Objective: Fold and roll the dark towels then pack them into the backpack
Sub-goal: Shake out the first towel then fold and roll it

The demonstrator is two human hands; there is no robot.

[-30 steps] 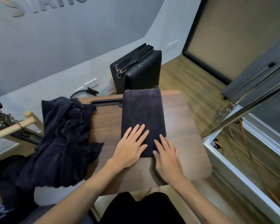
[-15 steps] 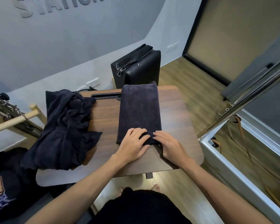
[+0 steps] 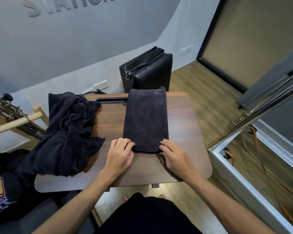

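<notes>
A dark towel folded into a long strip [image 3: 145, 119] lies lengthwise on the wooden table [image 3: 189, 149], its far end hanging over the back edge. My left hand [image 3: 120, 154] grips the strip's near left corner with curled fingers. My right hand [image 3: 174, 154] holds the near right corner the same way. A heap of unfolded dark towels [image 3: 66, 132] is draped over the table's left side. A dark backpack with a printed patch [image 3: 2, 191] lies low at the far left, partly out of frame.
A black boxy case with a strap [image 3: 147, 71] stands on the floor behind the table. A wooden rack [image 3: 15, 122] sits at the left. A steel rail and glass partition [image 3: 254, 125] run along the right. A black slot [image 3: 112, 99] is in the table's back edge.
Both hands went from lying flat on the strip's near end to curling around its near edge, and they have spread apart to its two corners. The view has shifted slightly.
</notes>
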